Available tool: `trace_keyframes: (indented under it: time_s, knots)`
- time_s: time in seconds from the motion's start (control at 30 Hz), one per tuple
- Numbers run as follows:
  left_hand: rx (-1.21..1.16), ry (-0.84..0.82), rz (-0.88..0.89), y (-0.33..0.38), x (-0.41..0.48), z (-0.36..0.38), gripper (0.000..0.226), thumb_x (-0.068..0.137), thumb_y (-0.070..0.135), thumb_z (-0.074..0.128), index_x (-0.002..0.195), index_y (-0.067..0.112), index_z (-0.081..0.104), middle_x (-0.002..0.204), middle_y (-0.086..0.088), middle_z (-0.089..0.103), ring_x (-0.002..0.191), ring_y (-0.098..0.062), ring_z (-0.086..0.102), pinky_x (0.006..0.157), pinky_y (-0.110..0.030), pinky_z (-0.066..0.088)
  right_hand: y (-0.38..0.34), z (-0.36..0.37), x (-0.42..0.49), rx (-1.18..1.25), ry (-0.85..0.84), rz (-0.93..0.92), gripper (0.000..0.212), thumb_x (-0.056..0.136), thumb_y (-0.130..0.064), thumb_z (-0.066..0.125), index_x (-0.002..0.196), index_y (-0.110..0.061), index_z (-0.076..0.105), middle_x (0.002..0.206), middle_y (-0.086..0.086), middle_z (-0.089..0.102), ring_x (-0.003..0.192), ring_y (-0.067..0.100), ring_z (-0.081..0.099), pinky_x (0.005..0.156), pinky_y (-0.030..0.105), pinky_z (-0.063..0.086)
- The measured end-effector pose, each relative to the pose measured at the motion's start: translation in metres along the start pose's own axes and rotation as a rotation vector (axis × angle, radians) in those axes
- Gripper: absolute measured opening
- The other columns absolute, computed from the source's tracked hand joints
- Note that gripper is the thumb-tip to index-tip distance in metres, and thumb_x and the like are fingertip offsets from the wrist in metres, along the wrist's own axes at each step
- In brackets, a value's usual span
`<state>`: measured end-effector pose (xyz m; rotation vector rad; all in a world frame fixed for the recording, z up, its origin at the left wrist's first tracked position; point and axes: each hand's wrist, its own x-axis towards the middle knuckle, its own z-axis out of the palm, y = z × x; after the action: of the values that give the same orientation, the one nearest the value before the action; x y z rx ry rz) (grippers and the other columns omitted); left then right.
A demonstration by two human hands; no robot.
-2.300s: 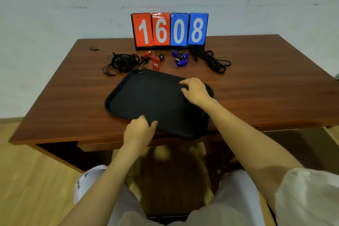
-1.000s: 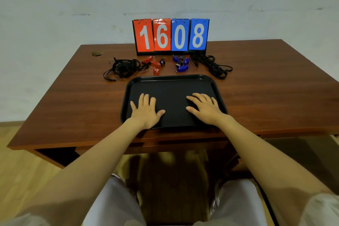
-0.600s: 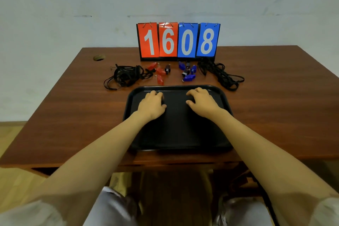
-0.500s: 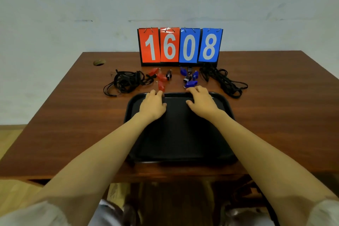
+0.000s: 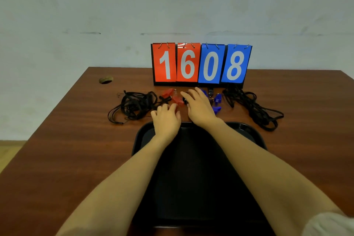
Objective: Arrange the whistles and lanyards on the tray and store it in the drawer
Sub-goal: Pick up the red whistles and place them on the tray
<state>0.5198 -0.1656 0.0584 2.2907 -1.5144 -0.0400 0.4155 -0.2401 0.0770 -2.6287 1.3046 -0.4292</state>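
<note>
reaching left hand (image 5: 166, 119), right hand (image 5: 200, 107) | whistles (image 5: 177, 99) flanked by lanyards (image 5: 134, 104)

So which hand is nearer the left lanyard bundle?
Left. The left hand sits just right of the lanyard bundle; the right hand is farther right, over the whistles.

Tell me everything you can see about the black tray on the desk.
The black tray is a shallow rectangular one with rounded corners and a raised rim, smooth and matte, plastic by its look. It lies flat on the wooden desk, its near edge toward the person. Nothing shows lying in it. Both forearms cross above it and hide much of its floor; whether they rest on it cannot be told. The whistles and lanyards lie beyond its far rim.
</note>
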Motion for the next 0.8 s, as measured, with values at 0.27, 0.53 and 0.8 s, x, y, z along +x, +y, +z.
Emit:
trace_keyframes:
  time_s: [0.27,0.53,0.8]
  knots:
    - [-0.105,0.112,-0.037,-0.004,-0.004,0.008,0.031,0.091,0.03,0.044,0.114,0.015,0.059,0.111,-0.006,0.051,0.107,-0.025,0.045,0.092,-0.037,0.029,-0.006,0.011,0.029,-0.086,-0.103,-0.082,0.042,0.098,-0.023,0.044,0.14,-0.027,0.04,0.143,-0.001,0.046,0.143,0.019,0.022,0.119,0.047,0.006]
    - [-0.141,0.097,-0.065,-0.002,-0.006,0.005,0.028,0.087,0.029,0.047,0.104,0.01,0.058,0.11,-0.007,0.046,0.104,-0.027,0.045,0.094,-0.039,0.029,-0.013,-0.005,-0.002,0.221,0.342,0.037,0.04,0.096,-0.023,0.049,0.135,-0.021,0.044,0.123,0.003,0.057,0.119,0.02,0.047,0.102,0.037,0.039]
    - [-0.481,0.18,0.018,-0.006,-0.018,-0.014,0.04,0.096,0.026,0.048,0.133,0.01,0.047,0.123,-0.01,0.041,0.117,-0.022,0.043,0.101,-0.027,0.034,-0.023,0.005,-0.103,0.419,0.363,0.104,0.045,0.094,-0.016,0.054,0.138,-0.012,0.043,0.13,0.006,0.054,0.118,0.019,0.049,0.097,0.023,0.037]
